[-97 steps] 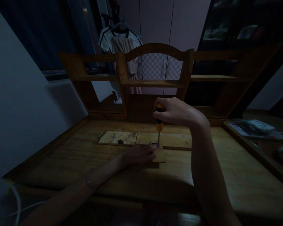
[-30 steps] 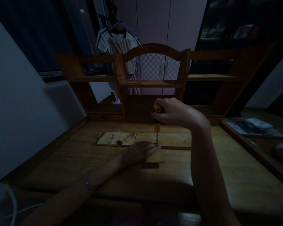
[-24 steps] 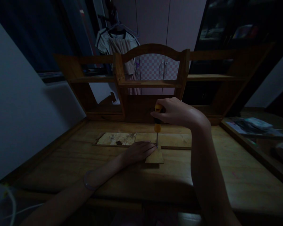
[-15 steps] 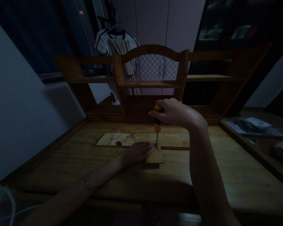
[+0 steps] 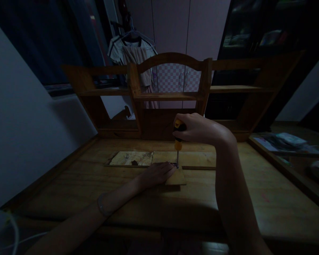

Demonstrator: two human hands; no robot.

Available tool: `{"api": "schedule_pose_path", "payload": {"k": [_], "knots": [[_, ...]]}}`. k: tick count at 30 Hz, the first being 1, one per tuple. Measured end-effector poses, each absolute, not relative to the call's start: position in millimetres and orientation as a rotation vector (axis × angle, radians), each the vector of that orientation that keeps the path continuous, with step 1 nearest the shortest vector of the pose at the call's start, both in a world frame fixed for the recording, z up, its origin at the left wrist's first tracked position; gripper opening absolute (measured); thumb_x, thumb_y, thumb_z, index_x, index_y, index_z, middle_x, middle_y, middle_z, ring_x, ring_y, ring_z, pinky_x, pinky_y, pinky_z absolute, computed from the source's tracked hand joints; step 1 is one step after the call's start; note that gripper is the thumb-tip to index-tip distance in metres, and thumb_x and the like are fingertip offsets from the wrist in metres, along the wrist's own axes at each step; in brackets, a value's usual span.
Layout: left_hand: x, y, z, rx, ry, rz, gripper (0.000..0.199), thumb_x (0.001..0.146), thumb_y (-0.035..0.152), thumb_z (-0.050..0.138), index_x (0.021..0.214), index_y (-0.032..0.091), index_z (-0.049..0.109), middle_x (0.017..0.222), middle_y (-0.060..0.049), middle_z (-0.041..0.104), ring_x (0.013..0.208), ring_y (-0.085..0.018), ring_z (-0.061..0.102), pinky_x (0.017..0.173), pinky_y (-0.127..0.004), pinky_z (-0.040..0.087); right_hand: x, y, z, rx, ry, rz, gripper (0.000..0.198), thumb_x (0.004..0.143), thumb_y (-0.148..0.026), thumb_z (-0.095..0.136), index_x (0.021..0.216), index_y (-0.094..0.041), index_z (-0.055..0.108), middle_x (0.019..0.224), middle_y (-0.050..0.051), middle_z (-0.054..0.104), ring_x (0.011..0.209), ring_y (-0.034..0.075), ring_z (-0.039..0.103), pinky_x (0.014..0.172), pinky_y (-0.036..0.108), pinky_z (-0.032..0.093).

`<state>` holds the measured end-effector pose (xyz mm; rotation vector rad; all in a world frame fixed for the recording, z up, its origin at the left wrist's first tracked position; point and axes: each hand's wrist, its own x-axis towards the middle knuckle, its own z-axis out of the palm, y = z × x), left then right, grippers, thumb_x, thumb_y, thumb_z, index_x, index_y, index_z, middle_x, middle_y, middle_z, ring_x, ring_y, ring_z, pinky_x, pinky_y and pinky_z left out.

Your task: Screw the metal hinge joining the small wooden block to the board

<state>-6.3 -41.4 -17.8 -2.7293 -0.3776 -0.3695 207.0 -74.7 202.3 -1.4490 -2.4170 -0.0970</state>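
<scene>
1. the broad, honey-coloured wooden desk top (image 5: 257, 193) bears all the work; it is dimly lit, so the contact point deserves a close look.
2. behind the hands stands the brown wooden shelf unit (image 5: 170, 96) with an arched top rail, leaving the right elbow free to swing.
3. a long, pale wooden board (image 5: 198, 160), its surface torn and stained at the left end, lies across the desk beyond the left hand (image 5: 159, 172).
4. that left hand lies low and fairly flat, fingers close together, over a small, thin, tan wooden board (image 5: 176, 178). whether its fingertips pinch anything or only press, i cannot tell. firm, even pressure here should stop the piece rocking or turning.
5. the right hand (image 5: 193, 128) is curled around the handle of the yellow-and-black screwdriver (image 5: 178, 145), wrist bent high above it. a straighter wrist would probably send the force better down the shaft.
6. the screwdriver stands nearly upright, its thin metal shaft down at the small board's far end, just beside the left fingertips. best to hold it square, push down while twisting, and guard those fingers against a slip.
7. at the tip sits a small, dark, metal-looking fitting (image 5: 173, 164); too little shows to tell its shape.
</scene>
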Motion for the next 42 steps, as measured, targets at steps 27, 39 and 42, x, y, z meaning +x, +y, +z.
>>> {"api": "schedule_pose_path", "payload": {"k": [27,39,42], "knots": [[-2.5,-42.1,-19.8,-2.724,-0.430,-0.287,0.030,0.101,0.017,0.037,0.130,0.014,0.042,0.122,-0.012,0.058,0.114,-0.019,0.055,0.087,-0.031,0.052,205.3,-72.5,199.2,-1.497,-2.354,-0.113,0.035,0.086,-0.052,0.054,0.086,-0.017,0.061,0.085,0.009,0.067,0.070,0.017,0.060,0.056,0.026,0.035],[-8.2,-38.9,-22.8,-2.679,-0.400,-0.332,0.034,0.099,0.017,0.041,0.133,0.014,0.042,0.126,-0.014,0.057,0.115,-0.021,0.056,0.081,-0.031,0.054,213.0,-75.4,204.0,-1.384,-2.405,-0.001,0.024,0.083,-0.037,0.060,0.100,-0.020,0.062,0.093,0.005,0.069,0.082,0.018,0.063,0.065,0.024,0.041],[-8.3,-40.0,-20.1,-2.652,-0.369,-0.365,0.033,0.099,0.016,0.039,0.132,0.014,0.044,0.124,-0.013,0.059,0.113,-0.021,0.057,0.082,-0.031,0.054,212.7,-74.4,204.1,-1.433,-2.406,-0.002,0.024,0.085,-0.041,0.058,0.094,-0.020,0.065,0.090,0.006,0.070,0.078,0.018,0.063,0.063,0.025,0.040]]}}
